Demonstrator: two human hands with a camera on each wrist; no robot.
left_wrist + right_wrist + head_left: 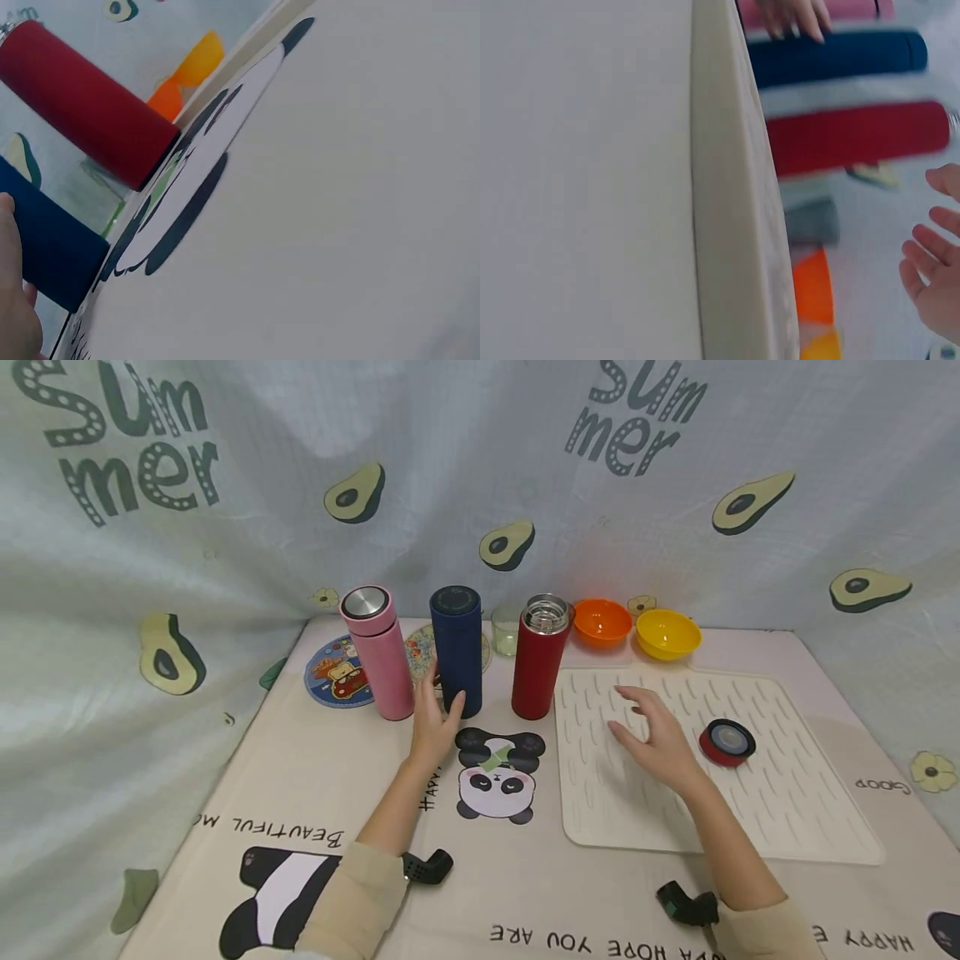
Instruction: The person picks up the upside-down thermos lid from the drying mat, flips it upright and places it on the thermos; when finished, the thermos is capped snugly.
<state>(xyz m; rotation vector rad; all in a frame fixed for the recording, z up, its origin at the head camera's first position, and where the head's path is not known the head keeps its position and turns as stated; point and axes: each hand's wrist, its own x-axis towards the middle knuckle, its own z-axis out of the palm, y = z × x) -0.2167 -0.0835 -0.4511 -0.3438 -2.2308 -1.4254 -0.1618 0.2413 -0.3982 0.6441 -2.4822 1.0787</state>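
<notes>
My left hand (432, 727) is at the lower left side of a dark blue thermos (459, 635), which stands upright with its lid on. Its thumb lies across the front of the thermos, and the fingers extend up along its left side. To the right, a red thermos (536, 668) stands with its steel mouth uncovered. A pink thermos (384, 668) with a steel-topped lid stands to the left. Over the cream ridged mat (622, 810), my right hand (663, 747) holds nothing, thumb and fingers spread apart. A red and black lid (727, 742) lies on the mat.
Behind the red thermos are a clear glass (506, 631), an orange bowl (602, 623) and a yellow bowl (667, 635). Round patterned coasters, one of them blue (322, 672), lie by the pink and blue thermoses. A printed curtain (450, 468) hangs behind the table.
</notes>
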